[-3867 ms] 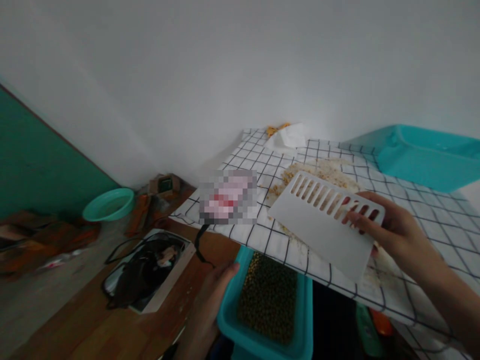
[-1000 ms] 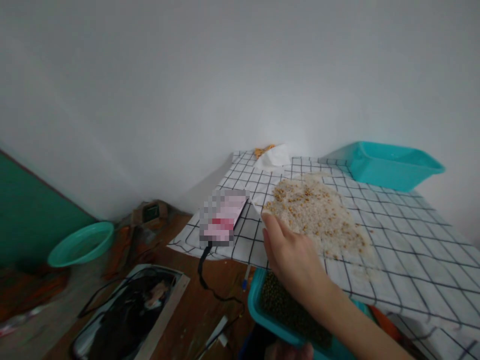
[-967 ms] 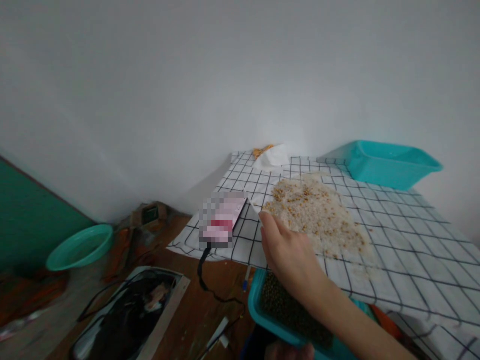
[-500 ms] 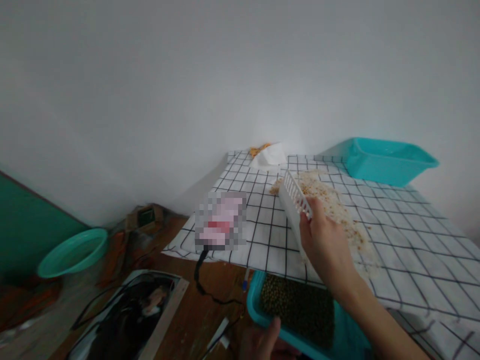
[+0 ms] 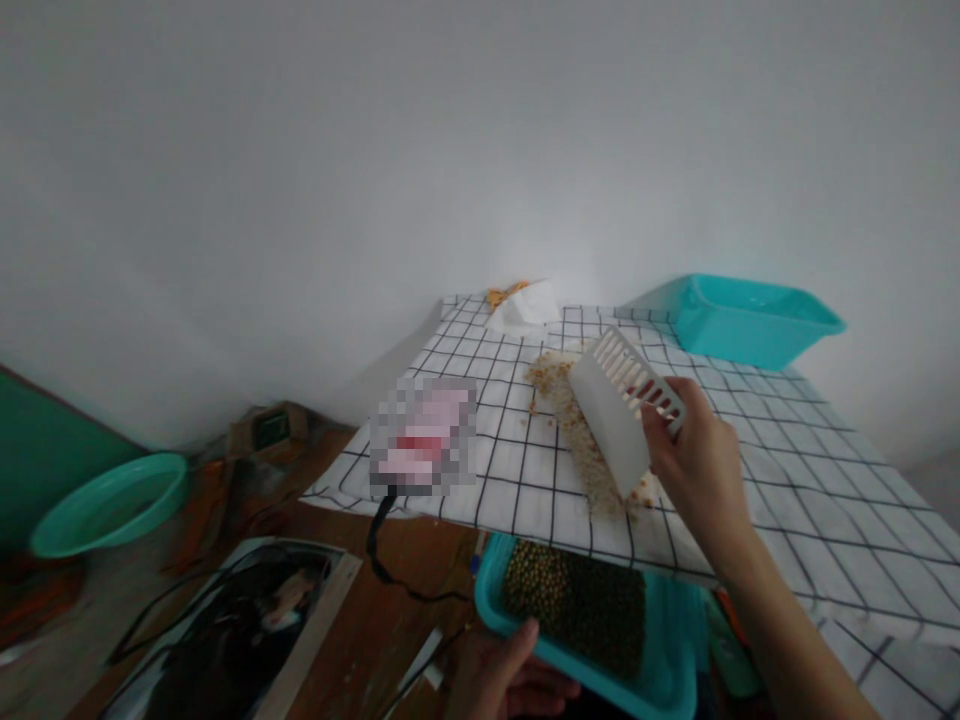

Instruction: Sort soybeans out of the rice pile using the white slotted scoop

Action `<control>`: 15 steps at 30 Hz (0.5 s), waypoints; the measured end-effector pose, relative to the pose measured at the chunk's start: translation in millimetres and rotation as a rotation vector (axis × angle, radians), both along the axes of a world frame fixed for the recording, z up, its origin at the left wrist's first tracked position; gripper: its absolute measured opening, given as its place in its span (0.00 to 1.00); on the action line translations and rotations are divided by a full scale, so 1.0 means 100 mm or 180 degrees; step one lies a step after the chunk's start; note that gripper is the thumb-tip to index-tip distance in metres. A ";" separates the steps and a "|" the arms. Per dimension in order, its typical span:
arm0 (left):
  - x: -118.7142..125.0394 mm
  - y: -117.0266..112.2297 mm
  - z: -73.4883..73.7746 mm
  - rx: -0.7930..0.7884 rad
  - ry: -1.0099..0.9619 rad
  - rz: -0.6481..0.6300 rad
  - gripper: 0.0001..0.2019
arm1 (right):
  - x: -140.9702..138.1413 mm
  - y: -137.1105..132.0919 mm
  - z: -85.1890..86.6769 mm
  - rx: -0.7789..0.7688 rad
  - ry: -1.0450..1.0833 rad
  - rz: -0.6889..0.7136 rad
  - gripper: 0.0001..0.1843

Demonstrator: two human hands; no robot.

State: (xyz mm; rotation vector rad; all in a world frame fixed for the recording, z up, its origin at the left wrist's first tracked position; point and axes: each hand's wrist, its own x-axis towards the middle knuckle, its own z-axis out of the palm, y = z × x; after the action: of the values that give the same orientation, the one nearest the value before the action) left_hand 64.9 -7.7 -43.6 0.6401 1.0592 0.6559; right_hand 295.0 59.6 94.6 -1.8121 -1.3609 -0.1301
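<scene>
So the right hand [image 5: 697,450] is gripping a white scraper [image 5: 611,420] by its slotted end, thumb on the near side, and the scraper's leaning at a tilt over the grains [image 5: 555,385], which are lying loose on the checked cloth [image 5: 510,430]. Can't really tell if its lower edge is touching. The left hand [image 5: 510,680] is hanging onto a teal tub [image 5: 671,630], thumb pressing on the rim, fingers curling underneath. That tub's sitting just below the cloth's front edge and it's holding beans, paler on the left, darker on the right. Another teal tub [image 5: 750,330] is resting farther back, near the wall.
</scene>
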 end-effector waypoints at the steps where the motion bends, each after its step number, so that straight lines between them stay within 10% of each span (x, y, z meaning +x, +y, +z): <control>1: -0.01 0.00 0.00 0.0015 0.0007 -0.0028 0.26 | 0.02 -0.01 0.00 -0.0030 0.0091 0.0030 0.11; 15: 0.03 -0.02 0.16 -0.0039 -0.0140 0.0157 0.26 | 0.51 -0.28 -0.01 0.0863 0.1176 -0.0211 0.20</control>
State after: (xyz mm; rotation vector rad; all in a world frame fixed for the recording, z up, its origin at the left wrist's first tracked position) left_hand 67.8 -9.9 -27.3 0.5881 1.0401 0.7030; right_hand 345.6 31.7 93.2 -1.5610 -0.9733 -0.0115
